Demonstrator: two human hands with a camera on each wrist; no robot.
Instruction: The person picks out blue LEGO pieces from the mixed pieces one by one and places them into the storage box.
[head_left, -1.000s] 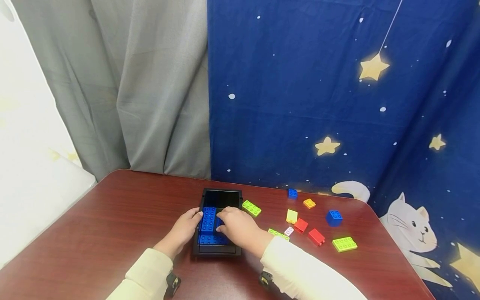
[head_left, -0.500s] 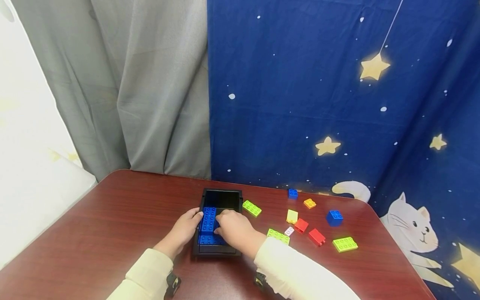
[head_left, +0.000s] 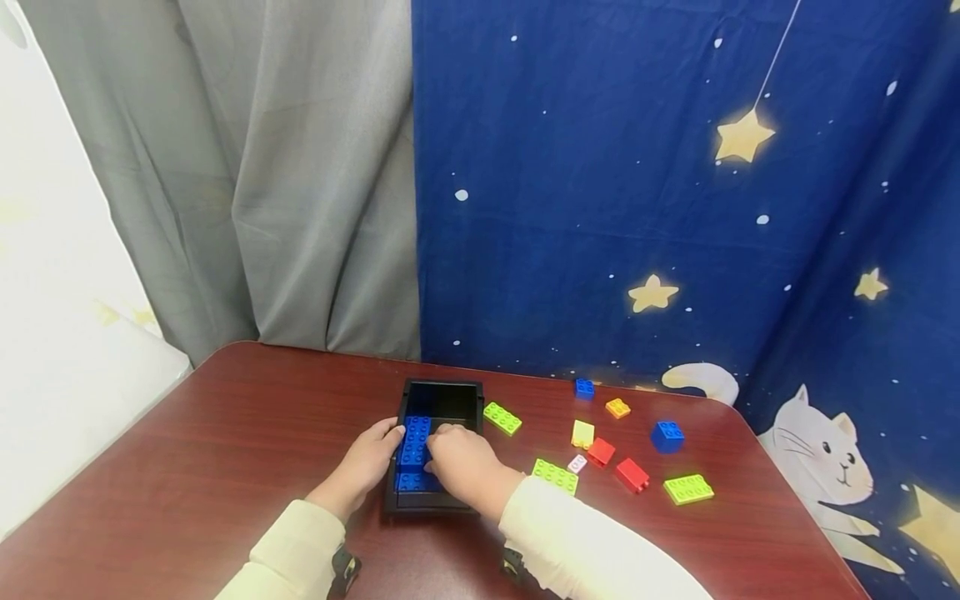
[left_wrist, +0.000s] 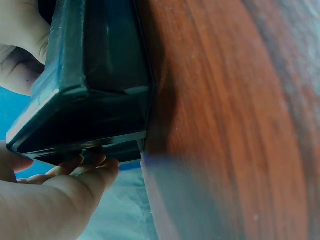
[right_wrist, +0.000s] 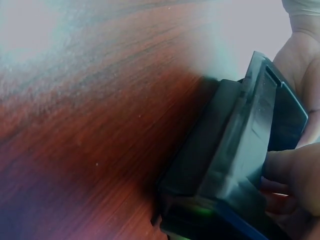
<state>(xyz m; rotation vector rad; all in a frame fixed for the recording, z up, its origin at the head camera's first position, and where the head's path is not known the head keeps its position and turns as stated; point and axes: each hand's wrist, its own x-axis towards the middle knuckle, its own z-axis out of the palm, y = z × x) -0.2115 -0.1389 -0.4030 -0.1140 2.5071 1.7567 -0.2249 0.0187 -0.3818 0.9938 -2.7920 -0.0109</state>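
Note:
A black box (head_left: 429, 502) stands on the table with its top open. My left hand (head_left: 371, 457) grips the box's left side, thumb at the rim; the left wrist view shows fingers (left_wrist: 95, 172) against the wall. Inside, a long blue building brick (head_left: 415, 443) lies along the left, above another blue brick (head_left: 410, 482) near the front. My right hand (head_left: 467, 465) reaches in over the right half, fingers curled down, pinching a blue brick that is now hidden beneath it. In the right wrist view, the right thumb (right_wrist: 282, 165) is inside the box wall (right_wrist: 235, 155).
Right of the box lie a lime brick (head_left: 502, 418) and another lime brick (head_left: 556, 476). Farther right are red bricks (head_left: 633, 475), a yellow brick (head_left: 582, 433), a small pink brick (head_left: 577, 463), an orange brick (head_left: 618, 407), blue bricks (head_left: 667, 437) and a lime brick (head_left: 688, 489).
My right hand has shifted slightly left and toward me inside the box, covering the blue brick glimpsed between its fingers earlier. The left hand and the box stay put.

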